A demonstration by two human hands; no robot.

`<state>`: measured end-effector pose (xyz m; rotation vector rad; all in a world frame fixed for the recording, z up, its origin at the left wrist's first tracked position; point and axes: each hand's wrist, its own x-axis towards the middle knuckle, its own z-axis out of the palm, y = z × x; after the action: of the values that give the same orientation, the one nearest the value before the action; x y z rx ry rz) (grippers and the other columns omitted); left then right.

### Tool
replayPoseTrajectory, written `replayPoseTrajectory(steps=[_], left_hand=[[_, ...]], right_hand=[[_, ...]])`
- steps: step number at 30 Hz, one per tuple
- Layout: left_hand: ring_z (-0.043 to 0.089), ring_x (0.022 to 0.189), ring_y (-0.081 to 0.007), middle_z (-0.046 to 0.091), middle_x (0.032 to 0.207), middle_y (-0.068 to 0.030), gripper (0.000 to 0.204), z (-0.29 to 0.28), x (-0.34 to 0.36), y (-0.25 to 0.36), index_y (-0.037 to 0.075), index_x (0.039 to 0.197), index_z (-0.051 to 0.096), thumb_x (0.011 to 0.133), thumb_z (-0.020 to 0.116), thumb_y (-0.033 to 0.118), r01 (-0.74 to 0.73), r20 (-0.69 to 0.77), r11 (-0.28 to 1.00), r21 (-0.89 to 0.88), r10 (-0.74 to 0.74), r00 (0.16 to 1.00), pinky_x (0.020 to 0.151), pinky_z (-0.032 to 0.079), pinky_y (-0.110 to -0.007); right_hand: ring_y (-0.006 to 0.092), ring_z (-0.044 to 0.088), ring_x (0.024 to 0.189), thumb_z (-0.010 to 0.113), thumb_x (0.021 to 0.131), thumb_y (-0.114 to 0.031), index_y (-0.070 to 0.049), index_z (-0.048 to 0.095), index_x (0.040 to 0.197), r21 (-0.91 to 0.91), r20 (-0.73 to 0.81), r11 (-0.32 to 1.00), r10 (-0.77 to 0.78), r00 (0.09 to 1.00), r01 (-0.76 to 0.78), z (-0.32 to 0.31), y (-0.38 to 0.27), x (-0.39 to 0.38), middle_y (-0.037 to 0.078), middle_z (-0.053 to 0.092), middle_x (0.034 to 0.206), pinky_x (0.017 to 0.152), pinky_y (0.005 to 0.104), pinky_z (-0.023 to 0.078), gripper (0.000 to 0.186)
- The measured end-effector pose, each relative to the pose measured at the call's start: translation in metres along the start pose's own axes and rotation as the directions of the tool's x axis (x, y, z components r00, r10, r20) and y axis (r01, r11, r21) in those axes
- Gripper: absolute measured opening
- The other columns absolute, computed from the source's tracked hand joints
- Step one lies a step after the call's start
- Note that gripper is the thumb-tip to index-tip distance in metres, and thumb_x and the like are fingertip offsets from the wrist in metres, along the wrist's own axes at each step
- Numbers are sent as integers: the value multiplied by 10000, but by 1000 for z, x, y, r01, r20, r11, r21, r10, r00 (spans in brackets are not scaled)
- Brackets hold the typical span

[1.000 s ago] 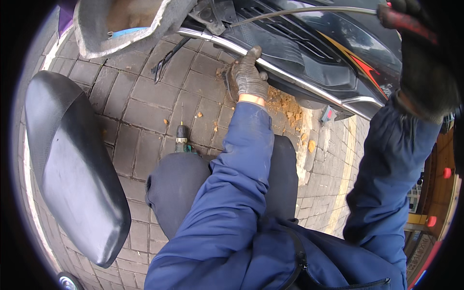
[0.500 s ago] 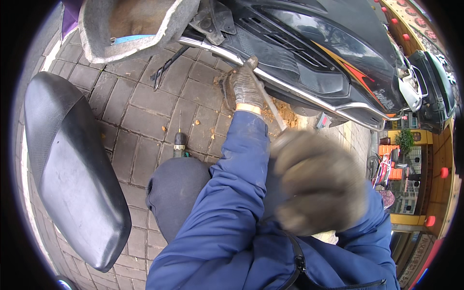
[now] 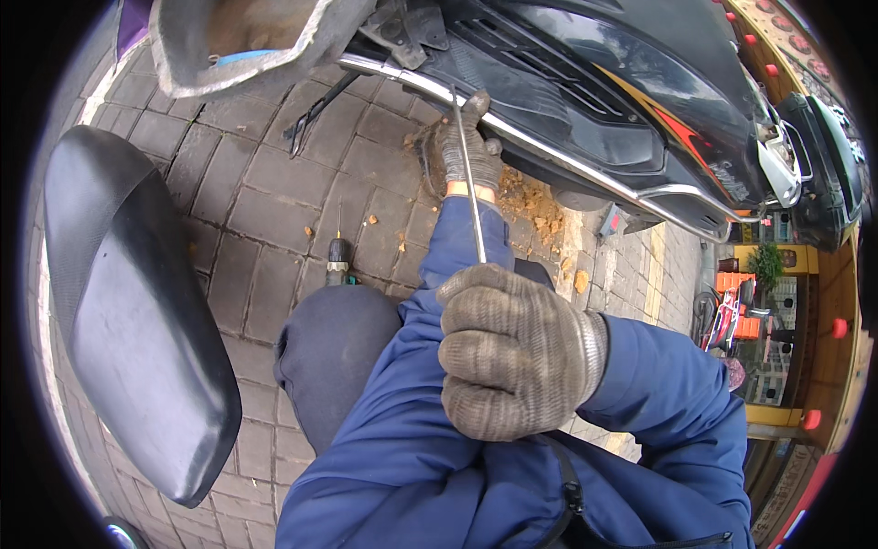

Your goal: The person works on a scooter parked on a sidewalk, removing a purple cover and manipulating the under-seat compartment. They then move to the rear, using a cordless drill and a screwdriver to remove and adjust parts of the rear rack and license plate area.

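My right hand (image 3: 517, 352), in a grey-brown knit glove, is closed in a fist around a long thin metal rod (image 3: 472, 178). Its grip end is hidden in the fist, and its shaft points up past my left wrist, with the tip in front of the scooter's chrome side rail (image 3: 558, 156). At the rail of the dark scooter (image 3: 594, 101) is my gloved left hand (image 3: 468, 151), thumb up against the rail and fingers curled. What it holds, if anything, is hidden. Crumbly brown dirt (image 3: 535, 206) lies beside it under the scooter.
A black scooter seat (image 3: 142, 320) lies on the paving to the left. A power drill (image 3: 338, 261) with a long bit rests by my knee. At the upper left is a grey open tub (image 3: 174, 55), with a kickstand (image 3: 315, 119) below it. Small clods dot the bricks.
My right hand, blurred before, has moved left toward my body's middle with the rod. The rod now stands more upright across my left wrist. My left hand has shifted slightly upward.
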<state>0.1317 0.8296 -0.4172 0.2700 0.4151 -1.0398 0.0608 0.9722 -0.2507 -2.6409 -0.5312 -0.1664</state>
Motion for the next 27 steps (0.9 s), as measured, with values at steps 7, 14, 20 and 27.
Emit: replayPoseTrajectory(steps=[7,14,20,27], left_hand=[[468,622,-93,547,915,-13,357,0,-1,0,57,1039,598,740,790,88,-2,-11,999,-50,2,1000,373,299,-212],[447,591,-104,536,850,-20,395,4,-6,6,74,1065,599,718,784,103,89,-116,996,-18,-91,989,385,288,-244],[517,681,-122,565,913,-21,263,6,-13,14,96,977,584,771,744,66,46,-117,999,20,-43,992,369,273,-222],[491,656,-112,557,928,-18,268,10,-19,19,87,984,585,770,744,60,84,-142,996,42,-77,987,375,261,-223]], right_hand=[[239,546,767,680,568,-163,-81,599,781,-2,-37,1000,20,999,-20,16,0,7,64,501,815,691,433,524,242],[220,549,684,709,695,-109,-89,535,747,150,-159,987,-35,987,60,-32,24,22,39,502,739,655,438,524,183],[174,400,760,605,875,-234,-177,380,724,364,-31,880,338,941,-304,-124,43,20,-11,358,716,804,424,358,278],[227,500,906,605,873,-191,-115,475,818,528,-114,807,377,919,-266,-160,70,-3,47,448,852,970,482,390,160]])
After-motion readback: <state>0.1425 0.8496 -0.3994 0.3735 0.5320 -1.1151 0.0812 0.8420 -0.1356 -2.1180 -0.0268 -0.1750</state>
